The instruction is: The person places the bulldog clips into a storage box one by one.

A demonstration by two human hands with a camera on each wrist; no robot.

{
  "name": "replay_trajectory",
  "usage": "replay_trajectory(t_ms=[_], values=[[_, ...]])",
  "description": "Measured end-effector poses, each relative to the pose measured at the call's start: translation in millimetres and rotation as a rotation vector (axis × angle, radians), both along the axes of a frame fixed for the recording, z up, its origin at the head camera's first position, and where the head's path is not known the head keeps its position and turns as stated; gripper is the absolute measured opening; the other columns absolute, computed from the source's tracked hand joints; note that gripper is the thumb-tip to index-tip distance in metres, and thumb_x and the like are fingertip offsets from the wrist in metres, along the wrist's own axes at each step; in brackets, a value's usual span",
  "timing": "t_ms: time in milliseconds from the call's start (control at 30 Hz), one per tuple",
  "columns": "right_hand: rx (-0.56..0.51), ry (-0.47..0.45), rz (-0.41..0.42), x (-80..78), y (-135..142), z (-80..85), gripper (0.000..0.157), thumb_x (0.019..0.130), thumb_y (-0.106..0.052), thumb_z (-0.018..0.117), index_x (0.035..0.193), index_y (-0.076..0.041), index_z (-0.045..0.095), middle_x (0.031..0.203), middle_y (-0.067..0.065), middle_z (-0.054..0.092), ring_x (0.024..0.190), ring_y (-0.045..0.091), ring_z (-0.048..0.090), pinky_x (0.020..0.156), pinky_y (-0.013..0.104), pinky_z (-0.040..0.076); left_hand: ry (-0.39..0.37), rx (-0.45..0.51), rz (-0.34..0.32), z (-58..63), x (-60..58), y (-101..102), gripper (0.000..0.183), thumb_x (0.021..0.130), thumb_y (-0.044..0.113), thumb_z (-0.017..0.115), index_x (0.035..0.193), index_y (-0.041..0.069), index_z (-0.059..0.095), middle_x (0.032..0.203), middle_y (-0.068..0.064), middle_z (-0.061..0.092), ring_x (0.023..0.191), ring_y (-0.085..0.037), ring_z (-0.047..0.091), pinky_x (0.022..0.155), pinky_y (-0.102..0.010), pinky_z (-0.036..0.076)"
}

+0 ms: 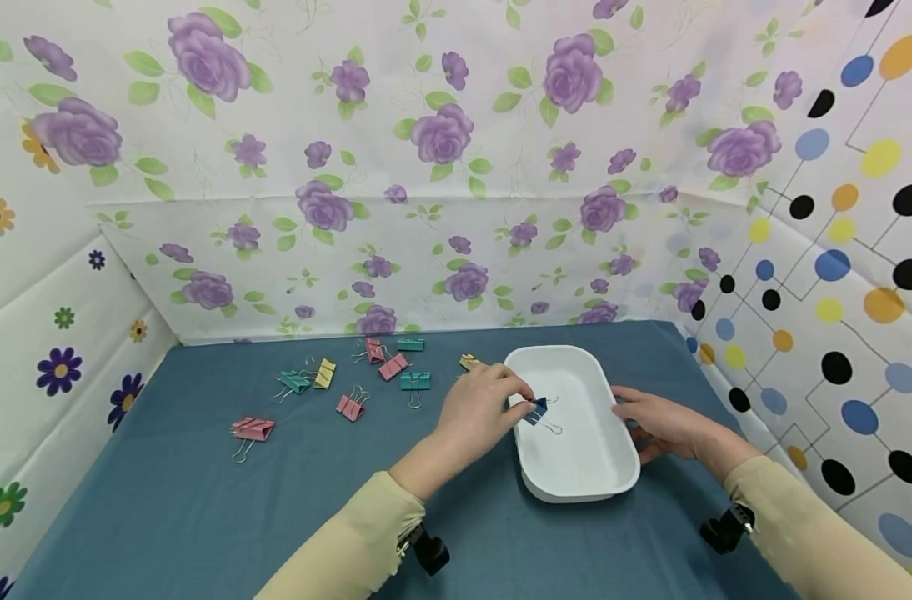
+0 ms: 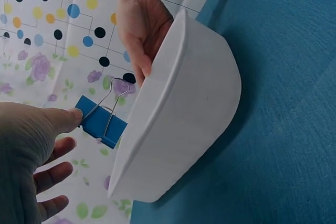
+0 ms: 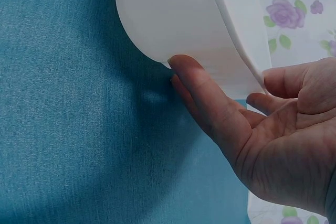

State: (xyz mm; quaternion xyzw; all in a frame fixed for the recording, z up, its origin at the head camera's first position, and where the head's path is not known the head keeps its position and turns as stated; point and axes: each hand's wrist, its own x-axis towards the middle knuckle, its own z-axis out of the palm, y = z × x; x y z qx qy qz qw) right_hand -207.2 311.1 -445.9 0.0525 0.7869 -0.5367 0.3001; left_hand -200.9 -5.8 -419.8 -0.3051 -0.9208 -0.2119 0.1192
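My sleeves overhang the bench; my left hand pinches a blue clip over the tub; my half-curled right hand grips it; nine clips outside seem still to do.

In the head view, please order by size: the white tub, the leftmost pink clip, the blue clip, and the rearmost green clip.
1. White tub
2. Leftmost pink clip and blue clip: unsure; left fingers partly cover the latter
3. Rearmost green clip
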Motion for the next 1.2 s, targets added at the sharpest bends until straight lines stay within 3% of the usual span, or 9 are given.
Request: replay_trajectory(t_ms=[367, 633, 1200], values=[[0.001, 0.000, -0.001, -0.5, 0.0, -0.6, 0.066, 0.111, -0.030, 0.047, 0.166, -0.017, 0.013, 0.148, 0.025, 0.044, 0.112, 0.036, 0.065, 0.074, 0.052, 0.061, -0.025, -0.027, -0.009, -5.1, 2.5, 6.9, 0.012, 0.097, 0.038, 0.073, 0.104, 0.032, 0.078, 0.109, 0.008, 0.066, 0.100, -0.015, 0.059, 0.085, -0.034, 0.052], [0.002, -0.019, -0.001, -2.7, 1.0, -1.3, 0.067, 0.111, -0.031, 0.047, 0.166, -0.017, 0.012, 0.154, 0.027, 0.037, 0.119, 0.038, 0.062, 0.076, 0.052, 0.060, -0.016, -0.025, -0.021, -9.4, 3.1, 5.9, 0.027, 0.096, 0.046, 0.071, 0.117, 0.030, 0.077, 0.114, 0.007, 0.066, 0.105, -0.017, 0.060, 0.089, -0.036, 0.053], [0.033, -0.001, 0.002, -2.0, 0.4, -1.5, 0.066, 0.111, -0.030, 0.046, 0.166, -0.016, 0.014, 0.139, 0.022, 0.052, 0.109, 0.034, 0.066, 0.074, 0.051, 0.060, 0.037, 0.024, -0.003, -4.3, 2.5, -10.5, 0.028, 0.095, 0.044, 0.074, 0.118, 0.028, 0.077, 0.113, 0.005, 0.068, 0.107, -0.018, 0.062, 0.091, -0.038, 0.053]])
